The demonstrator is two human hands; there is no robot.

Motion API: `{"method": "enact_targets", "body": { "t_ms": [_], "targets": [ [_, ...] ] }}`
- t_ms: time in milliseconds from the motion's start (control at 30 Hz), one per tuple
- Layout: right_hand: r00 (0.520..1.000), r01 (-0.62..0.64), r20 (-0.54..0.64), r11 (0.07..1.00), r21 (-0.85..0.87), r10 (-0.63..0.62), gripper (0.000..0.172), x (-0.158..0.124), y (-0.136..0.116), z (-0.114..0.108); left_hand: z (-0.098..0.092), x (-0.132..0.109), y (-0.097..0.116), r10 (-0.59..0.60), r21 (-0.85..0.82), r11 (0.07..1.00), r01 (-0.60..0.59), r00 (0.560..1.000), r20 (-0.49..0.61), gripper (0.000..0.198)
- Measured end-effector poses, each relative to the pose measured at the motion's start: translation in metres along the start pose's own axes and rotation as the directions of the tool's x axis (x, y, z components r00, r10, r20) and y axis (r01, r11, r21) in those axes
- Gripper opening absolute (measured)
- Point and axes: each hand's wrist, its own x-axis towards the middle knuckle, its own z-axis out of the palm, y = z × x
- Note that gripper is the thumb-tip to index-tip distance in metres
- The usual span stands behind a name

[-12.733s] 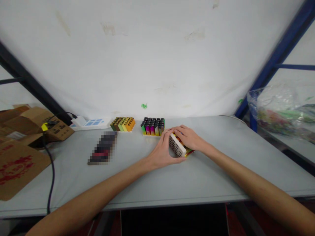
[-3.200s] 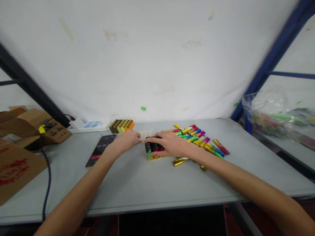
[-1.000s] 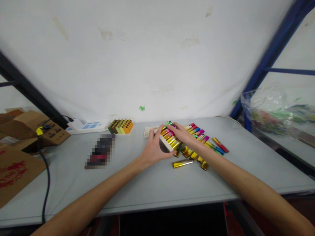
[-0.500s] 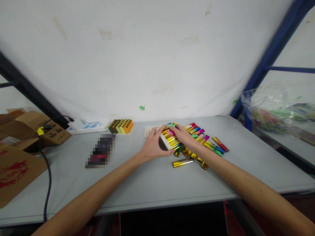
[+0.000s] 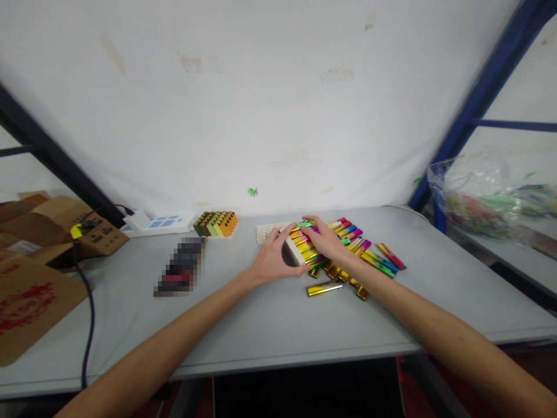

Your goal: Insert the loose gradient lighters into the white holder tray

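At the back edge of the tabletop (image 5: 261, 325), left hand (image 5: 270, 264) and right hand (image 5: 327, 244) clamp their grips on one tipped lighter tray (image 5: 303, 249); one empty tray (image 5: 265, 232) lies behind; loose lighters (image 5: 376, 260) uncountable.

Left grip (image 5: 270, 264) and right grip (image 5: 327, 244) clasp a seemingly tilted lighter tray (image 5: 304, 251).

Obs.: left hand (image 5: 272, 261) and right hand (image 5: 326, 244) are both showing bare. Back from each grip, the wrists are running narrow. Behind them, left forearm (image 5: 174, 339) and right forearm (image 5: 439, 339) are widening steadily toward the lower edge of the view. Both arms are showing uncovered along their whole visible length. Fingers are appearing slim; nails are reading too small and blurred to note. Elbows are falling outside the view.
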Motion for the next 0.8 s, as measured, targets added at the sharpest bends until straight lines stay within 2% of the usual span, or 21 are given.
{"method": "enact_targets", "body": {
  "t_ms": [67, 267, 400, 533, 633, 800],
  "targets": [
    [0.999, 0.023, 0.023, 1.0, -0.014, -0.022, 0.045, 0.002, 0.004, 0.0, 0.0, 0.0, 0.0, 0.003, -0.008, 1.0, -0.003, 1.0, 0.017, 0.107],
    [0.984, 0.165, 0.07, 0.986, -0.022, -0.163, 0.03, 0.005, 0.004, 0.001, -0.001, 0.001, 0.0, 0.021, -0.035, 0.999, -0.019, 0.999, 0.049, 0.105],
    [0.967, 0.24, 0.112, 0.967, -0.081, -0.23, 0.033, 0.0, -0.006, -0.004, 0.002, 0.0, -0.002, 0.056, -0.063, 0.997, -0.054, 0.998, 0.029, 0.105],
    [0.935, 0.343, 0.15, 0.926, -0.16, -0.32, 0.038, -0.003, -0.011, -0.005, 0.006, 0.0, -0.005, 0.084, -0.079, 0.993, -0.087, 0.996, -0.04, 0.105],
    [0.919, 0.37, 0.215, 0.909, -0.19, -0.329, 0.039, 0.0, -0.009, -0.008, 0.007, 0.0, -0.006, 0.097, -0.074, 0.992, -0.101, 0.993, -0.064, 0.1],
    [0.922, 0.371, 0.242, 0.872, -0.319, -0.303, 0.04, 0.009, -0.001, -0.018, 0.004, -0.002, -0.004, 0.091, -0.054, 0.994, -0.093, 0.995, -0.034, 0.093]
  ]
}}
